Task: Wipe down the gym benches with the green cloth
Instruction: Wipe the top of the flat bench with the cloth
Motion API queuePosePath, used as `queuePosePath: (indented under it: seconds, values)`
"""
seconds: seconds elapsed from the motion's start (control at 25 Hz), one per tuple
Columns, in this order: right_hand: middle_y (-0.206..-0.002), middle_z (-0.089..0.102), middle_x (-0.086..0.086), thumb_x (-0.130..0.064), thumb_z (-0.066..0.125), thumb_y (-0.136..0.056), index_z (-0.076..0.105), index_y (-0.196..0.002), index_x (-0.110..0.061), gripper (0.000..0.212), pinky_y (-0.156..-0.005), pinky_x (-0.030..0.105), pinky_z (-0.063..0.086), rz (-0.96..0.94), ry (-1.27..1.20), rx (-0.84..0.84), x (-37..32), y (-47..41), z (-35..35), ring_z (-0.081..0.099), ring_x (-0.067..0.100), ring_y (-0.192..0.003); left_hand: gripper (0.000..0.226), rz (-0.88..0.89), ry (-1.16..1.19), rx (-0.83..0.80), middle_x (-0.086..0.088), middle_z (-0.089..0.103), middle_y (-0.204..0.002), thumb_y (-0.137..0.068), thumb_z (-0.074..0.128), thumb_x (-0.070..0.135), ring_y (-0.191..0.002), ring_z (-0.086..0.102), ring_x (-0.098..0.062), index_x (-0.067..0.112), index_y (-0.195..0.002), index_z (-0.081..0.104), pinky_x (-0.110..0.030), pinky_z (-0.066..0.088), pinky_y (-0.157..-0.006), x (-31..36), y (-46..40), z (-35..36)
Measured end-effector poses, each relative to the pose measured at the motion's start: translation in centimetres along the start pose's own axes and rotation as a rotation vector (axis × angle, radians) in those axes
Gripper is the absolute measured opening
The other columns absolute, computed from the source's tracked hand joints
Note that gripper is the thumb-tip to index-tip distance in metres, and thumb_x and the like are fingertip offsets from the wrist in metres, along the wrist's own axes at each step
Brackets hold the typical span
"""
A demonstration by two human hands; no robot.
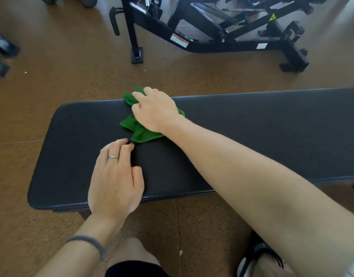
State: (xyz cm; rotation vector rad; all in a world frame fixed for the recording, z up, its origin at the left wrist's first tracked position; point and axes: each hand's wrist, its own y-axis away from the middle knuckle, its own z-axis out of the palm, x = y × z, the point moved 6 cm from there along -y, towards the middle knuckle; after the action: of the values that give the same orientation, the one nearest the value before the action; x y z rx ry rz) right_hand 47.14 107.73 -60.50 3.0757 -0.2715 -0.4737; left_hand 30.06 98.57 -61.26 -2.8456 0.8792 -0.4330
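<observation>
Two hands on one bench [252,136] right now. Right hand [155,109] is at about 12 o'clock on the pad, fingers curled over the bunched green cloth [138,130] and pressing it down at the far edge, with part of the cloth already hanging past that edge. Left hand [114,180] sits at 7 o'clock near the front edge, fingers loosely bent and resting on the pad, holding nothing (looks like it's just bracing).

My guess at what could go wrong: push any further toward 12 and the cloth slides off onto the floor [52,86]. Also, wadded up like that it only touches a narrow strip, so streaks get missed. The other bench frame [222,37] at 1 o'clock looks untouched so far.
</observation>
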Motion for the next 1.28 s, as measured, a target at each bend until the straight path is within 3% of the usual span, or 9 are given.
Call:
queuePosePath:
  seconds: [0.16,0.32,0.4,0.48,0.64,0.84,1.0,1.12,1.28]
  values:
    - [-0.129,0.062,0.012,-0.036,0.029,-0.094,0.063,-0.135,-0.020,0.055,-0.100,0.041,0.044,0.217,0.006,0.145,11.0,4.3,-3.3,0.057,0.035,-0.120,0.052,-0.013,0.017,0.015,-0.015,0.059,-0.139,-0.094,0.033,0.023,-0.132,0.049,-0.034,0.000,-0.131,0.062,-0.051,0.047,-0.111,0.0,0.1,-0.3]
    - [-0.138,0.055,0.014,-0.032,0.027,-0.099,0.059,-0.137,-0.013,0.053,-0.111,0.046,0.038,0.541,0.068,0.166,21.1,10.6,-6.2,0.048,0.036,-0.130,0.056,-0.025,0.037,0.023,-0.014,0.061,-0.139,-0.094,0.029,0.028,-0.132,0.052,-0.033,0.003,-0.131,0.063,-0.050,0.048,-0.112,0.0,0.1,-0.3]
    - [-0.130,0.057,0.022,-0.029,0.013,-0.094,0.063,-0.123,-0.001,0.063,-0.109,0.053,0.036,0.546,0.126,0.188,18.2,9.7,-5.4,0.048,0.041,-0.124,0.055,-0.026,0.037,0.020,-0.014,0.061,-0.138,-0.095,0.030,0.028,-0.132,0.053,-0.033,0.004,-0.131,0.063,-0.050,0.048,-0.112,0.1,0.1,-0.2]
    - [-0.135,0.056,0.023,-0.029,0.001,-0.085,0.066,-0.118,0.002,0.079,-0.107,0.056,0.036,0.331,0.166,0.191,11.3,8.1,-3.6,0.045,0.042,-0.127,0.052,-0.020,0.034,0.019,-0.014,0.060,-0.139,-0.094,0.034,0.025,-0.133,0.051,-0.032,0.003,-0.132,0.062,-0.050,0.047,-0.113,-0.1,0.1,-0.1]
    - [-0.167,0.026,0.016,-0.035,0.015,-0.097,0.035,-0.159,-0.008,0.071,-0.129,0.047,0.016,0.136,0.050,0.104,0.7,15.6,0.3,0.019,0.030,-0.157,0.052,-0.002,0.042,-0.001,-0.016,0.057,-0.140,-0.092,0.034,0.023,-0.134,0.047,-0.033,0.000,-0.132,0.060,-0.051,0.045,-0.112,0.0,0.2,-0.3]
    - [-0.169,0.026,0.012,-0.033,0.026,-0.102,0.034,-0.161,-0.016,0.061,-0.130,0.039,0.014,-0.005,0.083,0.075,2.4,19.9,0.0,0.020,0.025,-0.157,0.055,-0.007,0.064,0.019,-0.015,0.057,-0.140,-0.092,0.031,0.024,-0.133,0.048,-0.033,0.001,-0.132,0.060,-0.051,0.046,-0.110,-0.1,0.2,-0.4]
    - [-0.170,0.021,0.013,-0.031,0.027,-0.106,0.027,-0.162,-0.011,0.060,-0.130,0.042,0.009,0.245,0.038,0.108,3.7,11.0,0.0,0.014,0.026,-0.158,0.056,0.015,0.086,-0.010,-0.014,0.057,-0.140,-0.092,0.029,0.025,-0.133,0.047,-0.032,0.001,-0.133,0.060,-0.049,0.046,-0.111,0.2,0.0,-0.3]
    - [-0.170,0.020,0.014,-0.033,0.020,-0.101,0.028,-0.162,-0.009,0.066,-0.130,0.045,0.011,0.180,0.035,0.119,1.6,14.4,0.8,0.013,0.026,-0.159,0.049,0.000,0.156,-0.012,-0.012,0.056,-0.141,-0.091,0.038,0.021,-0.131,0.049,-0.032,0.005,-0.132,0.059,-0.050,0.045,-0.109,-2.0,-0.2,-2.0]
    - [-0.169,0.024,0.010,-0.034,0.019,-0.101,0.032,-0.161,-0.012,0.065,-0.130,0.041,0.012,0.068,0.077,0.104,-1.2,20.7,1.6,0.017,0.024,-0.158,0.044,-0.272,0.064,0.093,-0.017,0.051,-0.147,-0.094,0.050,0.010,-0.138,0.042,-0.038,0.004,-0.137,0.054,-0.055,0.035,-0.117,-10.3,0.0,-4.4]
